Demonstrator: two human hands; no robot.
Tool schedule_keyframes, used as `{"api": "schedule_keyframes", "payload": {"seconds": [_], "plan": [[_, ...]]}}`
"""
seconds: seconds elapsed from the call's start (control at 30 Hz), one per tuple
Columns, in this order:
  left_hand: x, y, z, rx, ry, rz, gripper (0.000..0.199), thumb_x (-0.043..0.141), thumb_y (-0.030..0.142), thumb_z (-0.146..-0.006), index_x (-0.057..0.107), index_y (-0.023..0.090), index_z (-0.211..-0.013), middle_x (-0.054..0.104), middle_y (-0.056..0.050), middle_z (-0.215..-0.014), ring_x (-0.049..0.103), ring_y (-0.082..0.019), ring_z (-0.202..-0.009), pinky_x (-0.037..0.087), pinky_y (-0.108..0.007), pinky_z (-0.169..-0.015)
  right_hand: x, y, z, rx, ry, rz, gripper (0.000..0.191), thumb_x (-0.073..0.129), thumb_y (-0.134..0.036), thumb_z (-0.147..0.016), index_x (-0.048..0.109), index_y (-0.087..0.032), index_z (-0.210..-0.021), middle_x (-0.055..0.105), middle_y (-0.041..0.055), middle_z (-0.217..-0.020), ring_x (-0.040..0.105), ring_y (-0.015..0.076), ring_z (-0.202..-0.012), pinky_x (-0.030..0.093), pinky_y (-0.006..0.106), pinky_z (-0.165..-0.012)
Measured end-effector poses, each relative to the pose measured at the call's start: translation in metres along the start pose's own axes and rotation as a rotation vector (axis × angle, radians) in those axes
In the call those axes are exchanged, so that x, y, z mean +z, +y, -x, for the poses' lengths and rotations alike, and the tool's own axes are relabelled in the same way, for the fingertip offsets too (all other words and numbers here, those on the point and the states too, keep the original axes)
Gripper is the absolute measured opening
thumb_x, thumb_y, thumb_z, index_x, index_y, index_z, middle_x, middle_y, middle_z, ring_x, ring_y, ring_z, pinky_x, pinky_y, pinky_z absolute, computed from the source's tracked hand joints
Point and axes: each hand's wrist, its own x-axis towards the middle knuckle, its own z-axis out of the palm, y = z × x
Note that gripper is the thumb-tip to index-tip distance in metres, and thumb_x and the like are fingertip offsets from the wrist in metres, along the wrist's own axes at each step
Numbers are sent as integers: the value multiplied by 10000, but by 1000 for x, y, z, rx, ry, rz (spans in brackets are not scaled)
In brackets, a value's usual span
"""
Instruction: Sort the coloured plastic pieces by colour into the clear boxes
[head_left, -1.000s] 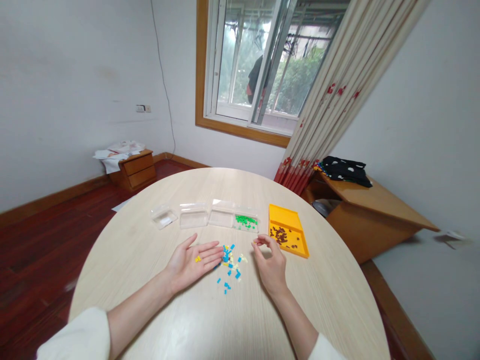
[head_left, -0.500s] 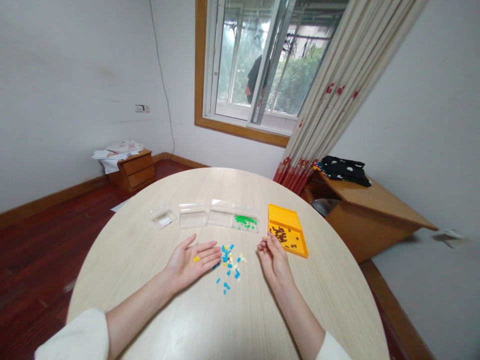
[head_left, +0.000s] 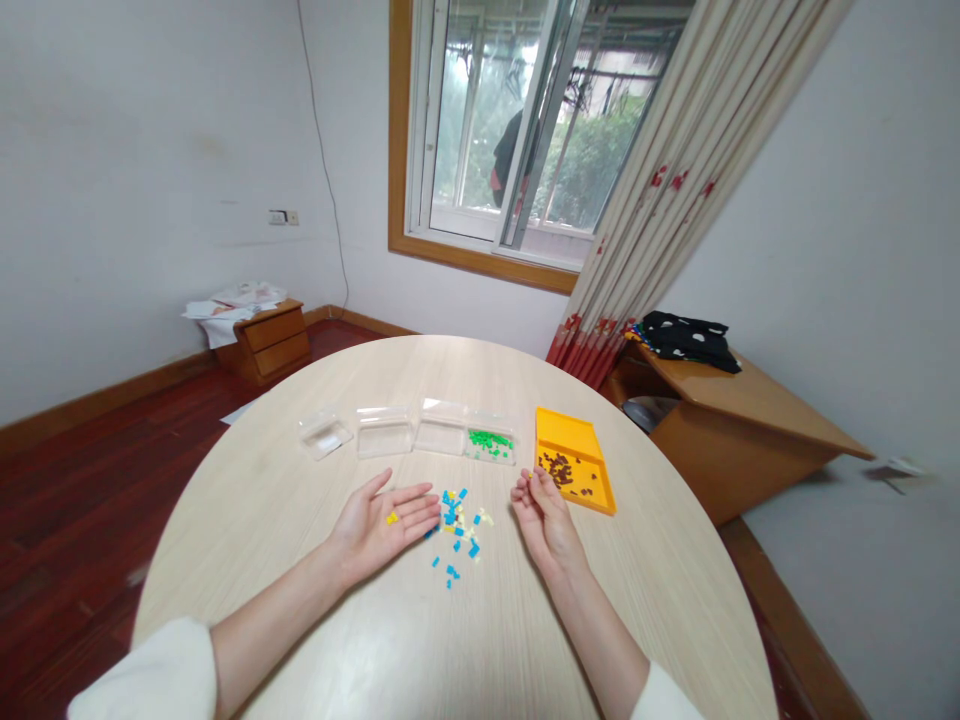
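small yellow pieces, too tiny to show direction or long axis, lie on the open, upturned left hand, while the right hand pinches a yellow bit over the bench.

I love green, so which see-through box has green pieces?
The rightmost see-through box, nearest the yellow box; it alone has green pieces inside.
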Motion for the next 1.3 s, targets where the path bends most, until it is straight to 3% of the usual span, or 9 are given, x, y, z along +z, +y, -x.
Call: {"api": "schedule_keyframes", "payload": {"seconds": [0.27, 0.53, 0.73, 0.93, 1.13, 1.3], "plan": [[2, 0, 1, 5, 23, -4, 538, 353, 374, -887, 391, -56, -1207, 617, -242, -929, 639, -300, -882, 432, -396, -901, 2, -2, 2, 19, 26, 28, 378, 822, -130, -479, 597, -186, -777, 661, -23, -754, 632, 90, -705, 517, 175, -612], [4, -4, 2, -64, -26, 2, 592, 353, 383, -884, 355, -96, -1232, 619, -275, -974, 615, -317, -960, 405, -405, -928, 19, 1, 19, -112, -31, 274, 417, 842, -254, -458, 569, -199, -768, 651, -52, -620, 596, 75, -579, 473, 171, -576], [0, -17, -2, -203, -127, -26, 608, 390, 425, -854, 449, -114, -1130, 632, -286, -961, 630, -319, -921, 378, -413, -942, 45, 15, 51, -195, -162, 646, 256, 783, -312, -553, 601, -179, -675, 664, -4, -634, 624, 138, -634, 467, 226, -582], [-1, -23, -2, -263, -216, -28, 542, 410, 421, -847, 549, -80, -999, 657, -256, -892, 652, -297, -850, 372, -408, -942, 54, 25, 62, -91, -334, 755, 249, 666, -386, -685, 654, -165, -799, 715, 71, -797, 665, 195, -808, 501, 316, -775], [-2, -20, -3, -224, -172, -43, 520, 401, 393, -866, 557, -84, -1005, 666, -248, -853, 661, -289, -820, 441, -397, -872, 39, 20, 43, -206, -171, 762, 314, 651, -449, -687, 658, -170, -830, 719, 78, -762, 664, 198, -775, 499, 327, -745], [-8, -19, -9, -86, -93, -16, 247, 435, 81, -834, 553, -12, -1030, 691, -161, -777, 678, -202, -735, 515, -317, -782, 19, 22, 24, -367, -113, 912, 259, 579, -407, -754, 658, -179, -850, 708, 78, -815, 637, 195, -749, 464, 356, -751]]}}
